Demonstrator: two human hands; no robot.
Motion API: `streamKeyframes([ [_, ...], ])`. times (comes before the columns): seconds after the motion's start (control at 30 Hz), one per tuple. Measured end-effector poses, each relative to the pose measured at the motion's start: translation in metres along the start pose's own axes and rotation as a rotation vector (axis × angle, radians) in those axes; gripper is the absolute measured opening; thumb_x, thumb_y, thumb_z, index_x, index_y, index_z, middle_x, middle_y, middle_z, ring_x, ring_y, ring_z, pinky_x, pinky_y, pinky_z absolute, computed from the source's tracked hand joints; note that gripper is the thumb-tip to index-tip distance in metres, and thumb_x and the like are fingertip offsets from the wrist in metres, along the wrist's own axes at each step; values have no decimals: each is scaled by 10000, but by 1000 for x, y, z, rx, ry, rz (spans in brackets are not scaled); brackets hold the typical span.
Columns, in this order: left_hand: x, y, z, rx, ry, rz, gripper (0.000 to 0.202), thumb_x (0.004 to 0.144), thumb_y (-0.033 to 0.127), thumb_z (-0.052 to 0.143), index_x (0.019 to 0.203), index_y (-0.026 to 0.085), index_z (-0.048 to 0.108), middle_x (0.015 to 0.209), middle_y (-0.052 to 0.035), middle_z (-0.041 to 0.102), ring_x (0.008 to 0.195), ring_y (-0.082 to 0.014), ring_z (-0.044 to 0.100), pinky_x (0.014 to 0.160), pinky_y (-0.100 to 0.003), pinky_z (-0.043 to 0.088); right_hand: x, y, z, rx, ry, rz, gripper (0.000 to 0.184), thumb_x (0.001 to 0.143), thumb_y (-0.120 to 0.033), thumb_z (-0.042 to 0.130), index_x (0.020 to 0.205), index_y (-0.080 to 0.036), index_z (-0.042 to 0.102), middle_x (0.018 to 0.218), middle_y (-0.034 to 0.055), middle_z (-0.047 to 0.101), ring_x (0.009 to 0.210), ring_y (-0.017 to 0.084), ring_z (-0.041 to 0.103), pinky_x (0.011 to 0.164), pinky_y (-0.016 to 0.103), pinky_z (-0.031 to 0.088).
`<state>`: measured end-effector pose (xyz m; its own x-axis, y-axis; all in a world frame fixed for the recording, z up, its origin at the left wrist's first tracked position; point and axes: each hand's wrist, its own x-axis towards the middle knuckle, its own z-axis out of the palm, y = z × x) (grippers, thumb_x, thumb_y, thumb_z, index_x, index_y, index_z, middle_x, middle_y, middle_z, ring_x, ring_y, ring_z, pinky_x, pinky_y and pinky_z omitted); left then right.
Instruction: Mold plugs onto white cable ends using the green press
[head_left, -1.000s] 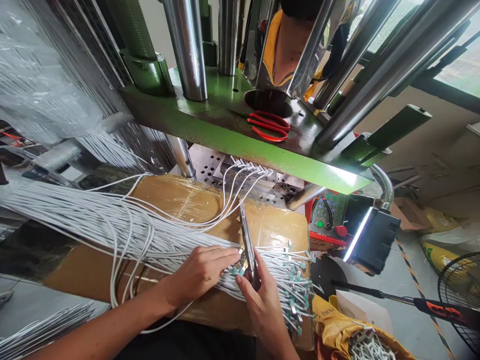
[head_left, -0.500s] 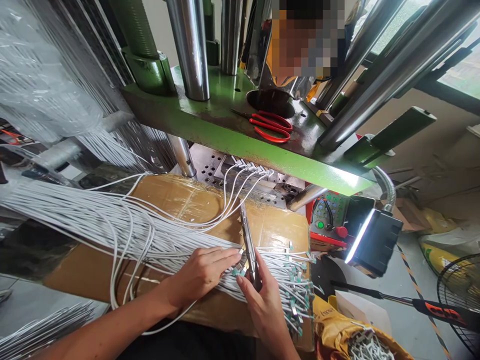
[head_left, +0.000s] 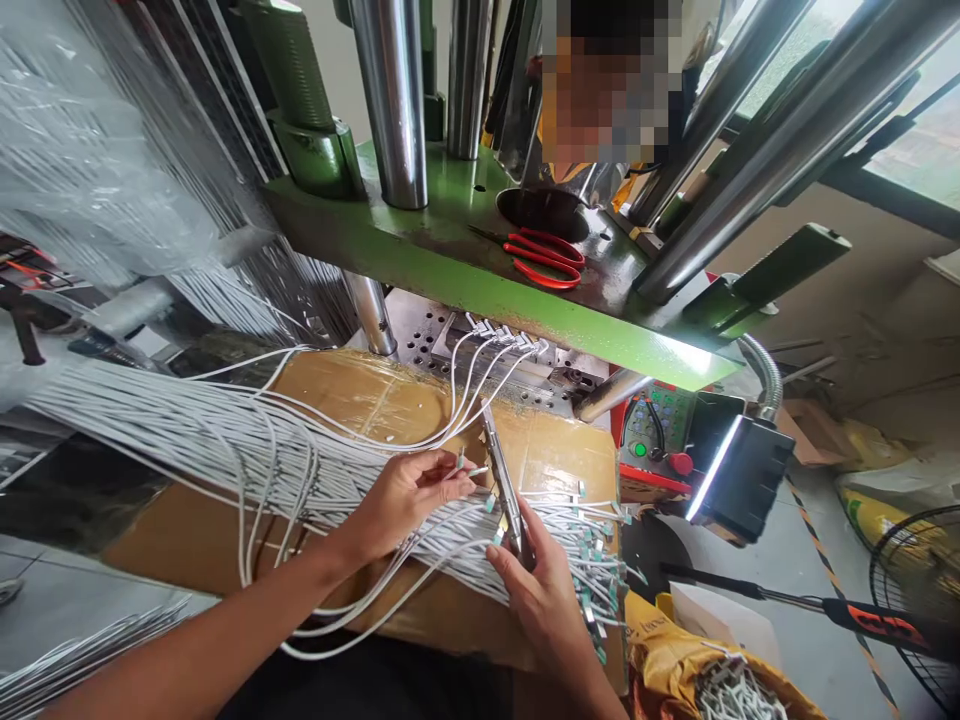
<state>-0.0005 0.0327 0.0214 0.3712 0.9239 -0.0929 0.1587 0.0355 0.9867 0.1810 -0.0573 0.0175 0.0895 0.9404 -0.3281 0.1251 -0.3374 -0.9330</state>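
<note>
My right hand [head_left: 544, 580] grips the lower end of a long, narrow metal bar [head_left: 504, 472], which is held tilted above the cables. Connector ends of white cables sit along the bar's left side, near my right thumb. Just left of the bar, my left hand [head_left: 416, 500] pinches a white cable end [head_left: 474, 470] with a small green tip. Under both hands lies a thick bundle of white cables [head_left: 337, 480], their green-and-metal connectors [head_left: 592, 560] spread out to the right. Several more cables run up to white moulded plugs [head_left: 510, 338] on the press bed.
A green press plate [head_left: 465, 270] with red-handled scissors [head_left: 547, 258] on it overhangs the bench. Cardboard [head_left: 360, 390] lies under the cables. To the right are a lit work lamp [head_left: 742, 480], a control panel [head_left: 652, 430] and a bag of white pieces [head_left: 675, 650]. A person stands behind the press.
My left hand has lifted slightly away from the bar and now pinches a cable end. More cables now loop below the bar. My right hand still holds the bar, nearly in place.
</note>
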Motion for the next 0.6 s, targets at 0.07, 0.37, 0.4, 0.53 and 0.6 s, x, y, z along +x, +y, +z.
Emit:
streamKeyframes([
  [0.07,3,7,-6,-160,-64,-70,275,843,372,632,960,131,695,861,-62,721,664,-135,636,649,-249,538,1,2,0,20,-4,26,699,792,-452,648,1382,-136,445,861,32,612,729,153,517,628,236,437],
  [0.37,16,5,-10,355,-139,285,189,860,169,558,788,152,733,803,-45,727,766,-164,671,698,-234,518,1,2,0,10,1,41,694,788,-440,645,1376,-128,450,794,-6,548,677,129,447,644,233,433],
  [0.4,17,1,-8,405,-130,352,203,860,133,538,796,153,730,812,-45,728,761,-158,671,703,-234,519,1,2,0,12,4,39,695,787,-441,646,1377,-129,450,799,-4,548,674,127,443,641,232,434],
  [0.53,18,-12,-6,520,-58,557,231,860,56,498,889,154,706,867,-49,730,791,-147,675,732,-234,528,0,2,1,35,5,30,678,779,-447,659,1365,-161,472,820,-7,552,683,124,453,670,229,447],
  [0.6,19,-14,-5,540,-35,614,231,860,42,497,907,153,693,873,-48,728,799,-141,675,741,-231,531,0,1,2,40,7,28,666,779,-449,662,1357,-172,484,810,-10,553,678,124,456,679,229,452],
])
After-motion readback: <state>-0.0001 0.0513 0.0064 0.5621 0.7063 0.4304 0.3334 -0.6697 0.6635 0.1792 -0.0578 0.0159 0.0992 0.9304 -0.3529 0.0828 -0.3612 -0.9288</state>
